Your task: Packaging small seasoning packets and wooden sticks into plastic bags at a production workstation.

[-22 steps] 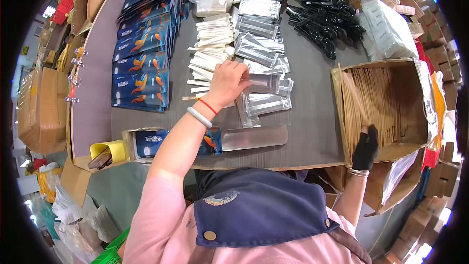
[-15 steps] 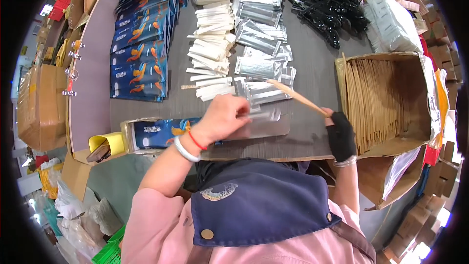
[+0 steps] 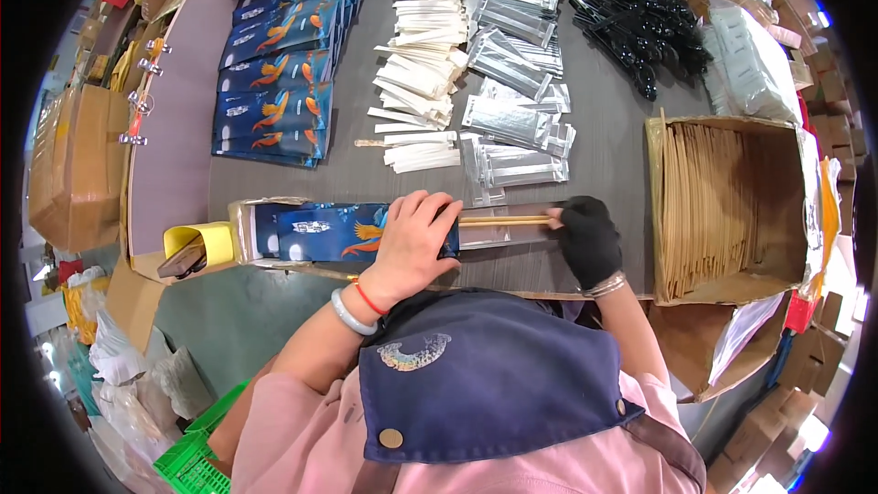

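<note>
My left hand [image 3: 416, 242] lies palm down with fingers stretched over the right end of a blue printed pouch [image 3: 320, 230], at the front of the table. In its black fingerless glove, my right hand [image 3: 585, 240] is closed on one end of a pair of light wooden chopsticks [image 3: 503, 220]. They point left, and their far ends disappear at the pouch's edge by my left fingers; whether they are inside it is hidden. A clear plastic packet [image 3: 489, 236] lies under the chopsticks. The pouch rests in a shallow cardboard box [image 3: 242, 233].
Stacked blue pouches [image 3: 274, 105] stand at the back left. White paper strips [image 3: 416, 82], clear packets [image 3: 517, 119] and black wrapped plastic utensils [image 3: 640, 27] lie across the back. A cardboard box [image 3: 791, 210] of wooden sticks is at right, a yellow container [image 3: 219, 242] at left.
My right hand has moved left and lowered the chopsticks to the pouch's edge. My left hand has flattened onto the pouch. The view has shifted slightly.
</note>
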A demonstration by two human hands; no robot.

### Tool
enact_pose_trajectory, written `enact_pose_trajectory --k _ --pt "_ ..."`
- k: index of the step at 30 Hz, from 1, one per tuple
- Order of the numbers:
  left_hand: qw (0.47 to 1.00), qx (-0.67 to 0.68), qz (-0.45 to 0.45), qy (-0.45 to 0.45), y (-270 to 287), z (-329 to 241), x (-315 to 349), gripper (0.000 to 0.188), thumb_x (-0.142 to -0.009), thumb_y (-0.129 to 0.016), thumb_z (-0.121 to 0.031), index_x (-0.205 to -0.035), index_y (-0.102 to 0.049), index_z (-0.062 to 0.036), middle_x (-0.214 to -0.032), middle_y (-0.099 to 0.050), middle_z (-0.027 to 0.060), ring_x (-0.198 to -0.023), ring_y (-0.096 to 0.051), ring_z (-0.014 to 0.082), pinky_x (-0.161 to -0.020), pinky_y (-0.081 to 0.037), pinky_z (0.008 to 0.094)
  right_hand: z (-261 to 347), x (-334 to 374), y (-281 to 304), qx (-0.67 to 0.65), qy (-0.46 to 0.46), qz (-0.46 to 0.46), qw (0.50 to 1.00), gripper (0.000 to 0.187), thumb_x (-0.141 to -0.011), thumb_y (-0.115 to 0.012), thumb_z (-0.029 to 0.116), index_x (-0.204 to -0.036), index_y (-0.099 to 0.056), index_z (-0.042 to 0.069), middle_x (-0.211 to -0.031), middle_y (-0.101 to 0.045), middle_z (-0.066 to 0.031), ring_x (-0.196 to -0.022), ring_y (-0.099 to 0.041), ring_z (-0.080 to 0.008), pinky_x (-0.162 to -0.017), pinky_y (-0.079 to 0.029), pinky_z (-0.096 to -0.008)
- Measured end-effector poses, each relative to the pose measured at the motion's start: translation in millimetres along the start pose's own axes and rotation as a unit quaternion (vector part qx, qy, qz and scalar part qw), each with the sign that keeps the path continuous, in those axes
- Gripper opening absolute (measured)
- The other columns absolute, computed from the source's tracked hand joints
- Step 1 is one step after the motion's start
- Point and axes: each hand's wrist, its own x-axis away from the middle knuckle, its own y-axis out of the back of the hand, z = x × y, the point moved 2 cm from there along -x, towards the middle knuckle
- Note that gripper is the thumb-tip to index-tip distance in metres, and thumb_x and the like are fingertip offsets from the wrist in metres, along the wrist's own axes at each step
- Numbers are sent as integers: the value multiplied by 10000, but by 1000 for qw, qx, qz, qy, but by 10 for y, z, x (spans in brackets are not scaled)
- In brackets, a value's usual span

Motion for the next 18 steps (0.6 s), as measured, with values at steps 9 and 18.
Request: enact_pose_trajectory --k 9,18 --pt "997 -11 41 -61 1 -31 -162 774 -538 -847 -118 -1265 -580 -125 -1191 -549 108 -1119 -496 313 -920 -414 437 716 -216 -289 -219 -6 21 975 482 -732 -819 238 -1139 -611 85 -1059 -625 -106 -945 -618 -294 -837 -491 -406" --pt "988 -40 71 -130 822 431 -507 161 -601 -678 -46 -751 -627 -77 -978 -573 138 -963 -560 336 -804 -475 459 517 -229 233 94 -14 22 995 621 -630 -845 372 -1131 -599 101 -1066 -626 -99 -1046 -579 -324 -911 -419 -439"
